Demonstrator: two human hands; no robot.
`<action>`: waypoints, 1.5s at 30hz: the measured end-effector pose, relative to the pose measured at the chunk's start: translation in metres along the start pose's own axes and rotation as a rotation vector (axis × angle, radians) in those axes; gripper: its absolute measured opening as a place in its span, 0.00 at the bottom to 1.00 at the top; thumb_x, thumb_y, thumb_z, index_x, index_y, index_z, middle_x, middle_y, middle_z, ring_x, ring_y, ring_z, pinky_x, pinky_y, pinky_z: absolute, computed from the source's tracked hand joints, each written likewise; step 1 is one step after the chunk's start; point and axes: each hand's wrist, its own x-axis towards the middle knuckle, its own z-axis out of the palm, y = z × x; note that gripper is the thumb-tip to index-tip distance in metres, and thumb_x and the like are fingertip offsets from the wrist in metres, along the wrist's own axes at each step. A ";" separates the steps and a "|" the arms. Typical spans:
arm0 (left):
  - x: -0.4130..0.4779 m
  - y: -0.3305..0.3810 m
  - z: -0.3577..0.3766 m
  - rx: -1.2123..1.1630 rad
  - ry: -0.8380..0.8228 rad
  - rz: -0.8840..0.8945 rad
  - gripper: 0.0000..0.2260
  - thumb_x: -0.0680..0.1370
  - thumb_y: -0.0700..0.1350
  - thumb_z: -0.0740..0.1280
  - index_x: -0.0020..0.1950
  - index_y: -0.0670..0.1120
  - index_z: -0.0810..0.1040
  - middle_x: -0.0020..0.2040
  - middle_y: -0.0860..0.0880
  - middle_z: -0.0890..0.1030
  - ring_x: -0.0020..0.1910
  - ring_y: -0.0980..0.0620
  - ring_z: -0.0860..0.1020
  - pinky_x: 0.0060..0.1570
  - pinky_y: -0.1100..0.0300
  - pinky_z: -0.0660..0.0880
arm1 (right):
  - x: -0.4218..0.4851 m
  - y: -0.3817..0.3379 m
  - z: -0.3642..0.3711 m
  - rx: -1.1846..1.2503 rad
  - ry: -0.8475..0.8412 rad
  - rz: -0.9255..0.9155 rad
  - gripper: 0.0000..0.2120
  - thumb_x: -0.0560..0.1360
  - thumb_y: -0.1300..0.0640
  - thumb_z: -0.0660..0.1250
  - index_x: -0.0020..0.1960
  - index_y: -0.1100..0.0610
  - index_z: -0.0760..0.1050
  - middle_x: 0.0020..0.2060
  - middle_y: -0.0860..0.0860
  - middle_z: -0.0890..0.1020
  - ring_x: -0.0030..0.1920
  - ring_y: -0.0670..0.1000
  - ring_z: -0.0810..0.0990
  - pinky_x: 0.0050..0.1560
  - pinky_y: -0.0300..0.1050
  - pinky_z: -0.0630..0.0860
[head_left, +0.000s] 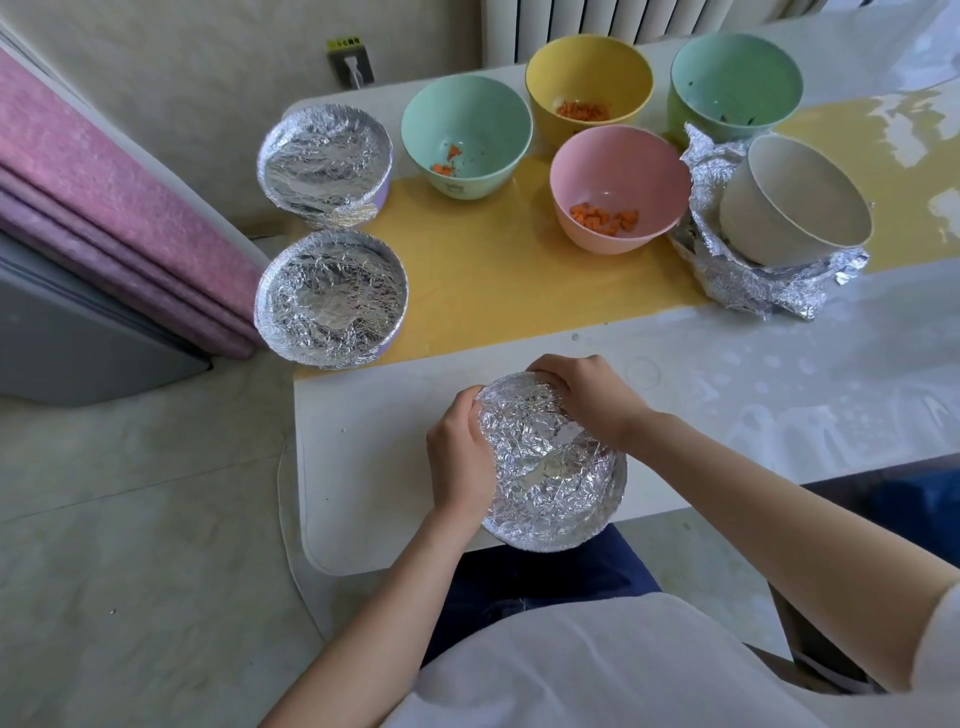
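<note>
A bowl covered with crinkled aluminium foil (550, 462) is at the near edge of the white table (727, 395), tilted towards me. My left hand (460, 457) grips its left rim, fingers curled over the foil. My right hand (592, 400) holds the far right rim, fingers pressed into the foil edge. What is inside the bowl is hidden by the foil.
Two more foil-covered bowls (324, 161) (330, 299) stand at the table's left edge. Behind are a mint bowl (467, 135), a yellow bowl (589, 88) and a pink bowl (621, 187), each with carrot pieces, a green bowl (735, 85), and a beige bowl (795, 202) on loose foil (753, 286).
</note>
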 end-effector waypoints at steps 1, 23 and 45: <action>-0.001 0.000 0.000 -0.005 0.006 -0.004 0.13 0.80 0.35 0.57 0.60 0.41 0.77 0.51 0.42 0.82 0.49 0.43 0.80 0.44 0.66 0.67 | 0.000 -0.001 0.000 0.008 -0.003 0.003 0.11 0.80 0.60 0.58 0.58 0.59 0.77 0.44 0.57 0.84 0.41 0.56 0.81 0.41 0.42 0.70; 0.014 0.010 0.002 0.005 0.007 -0.142 0.17 0.79 0.32 0.55 0.64 0.44 0.75 0.53 0.42 0.81 0.51 0.43 0.78 0.45 0.67 0.66 | 0.010 0.012 -0.021 -0.229 -0.118 0.081 0.15 0.80 0.64 0.55 0.65 0.58 0.70 0.45 0.60 0.82 0.43 0.60 0.80 0.39 0.48 0.72; 0.013 0.013 0.001 -0.066 -0.039 -0.091 0.15 0.79 0.42 0.62 0.65 0.48 0.73 0.57 0.49 0.80 0.51 0.51 0.78 0.50 0.70 0.69 | 0.045 -0.005 -0.013 -0.150 -0.233 -0.093 0.20 0.79 0.45 0.60 0.61 0.58 0.74 0.49 0.57 0.82 0.50 0.57 0.80 0.45 0.45 0.73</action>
